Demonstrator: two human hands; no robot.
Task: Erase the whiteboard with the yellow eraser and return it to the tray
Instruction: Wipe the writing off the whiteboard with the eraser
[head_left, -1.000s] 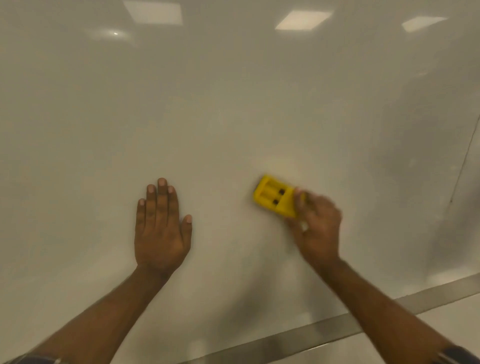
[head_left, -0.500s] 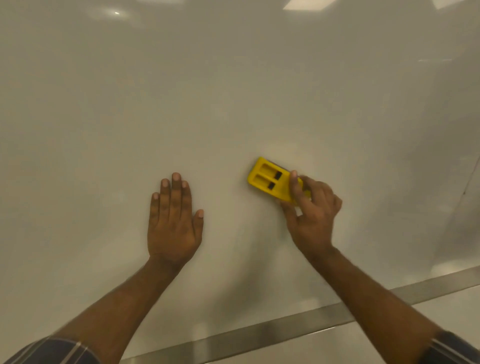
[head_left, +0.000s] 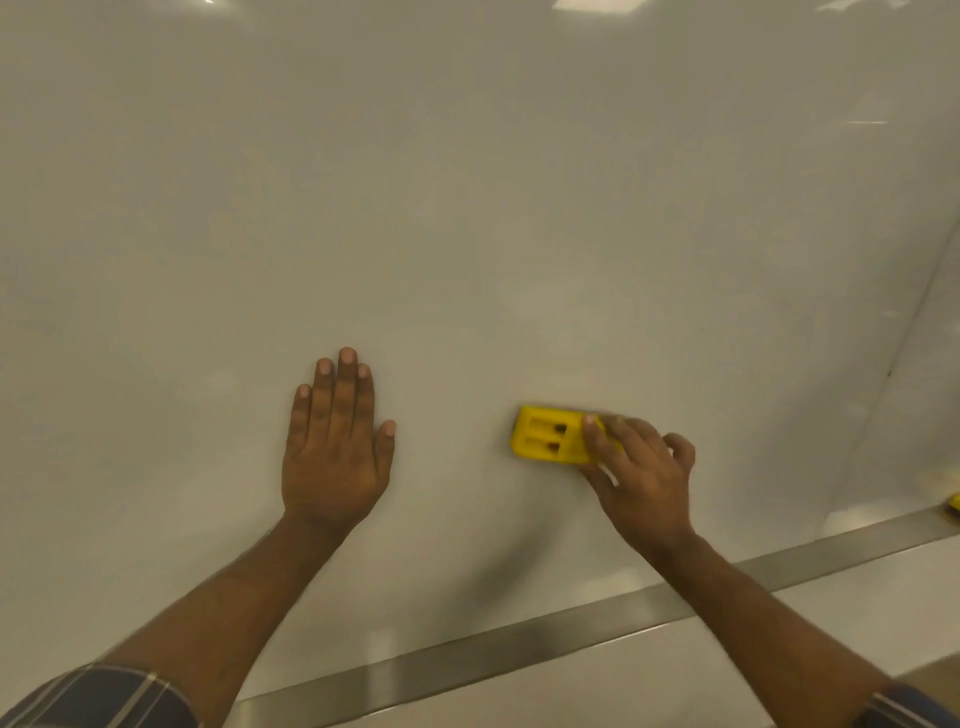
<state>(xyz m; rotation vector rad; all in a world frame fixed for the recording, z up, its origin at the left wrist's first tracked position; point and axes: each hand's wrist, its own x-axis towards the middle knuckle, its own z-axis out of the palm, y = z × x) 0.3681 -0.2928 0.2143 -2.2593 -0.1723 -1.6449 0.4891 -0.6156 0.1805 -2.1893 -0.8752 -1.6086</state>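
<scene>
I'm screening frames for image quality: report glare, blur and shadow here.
Head view: ceiling-light glare along the glossy whiteboard top edge; motion blur on the right hand and yellow plastic eraser; left hand sharp; soft arm shadows below; wide-angle bending.

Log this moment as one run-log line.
phase: erasing | right hand: grip on yellow plastic eraser | left hand: flat on glossy whiteboard

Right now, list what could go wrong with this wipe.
1. The right hand pinches only one end of the yellow eraser; it might pivot or slip free.
2. The left hand lies flat on the whiteboard and may smudge it.
3. The metal tray sits low; a dropped eraser could miss it.
</scene>
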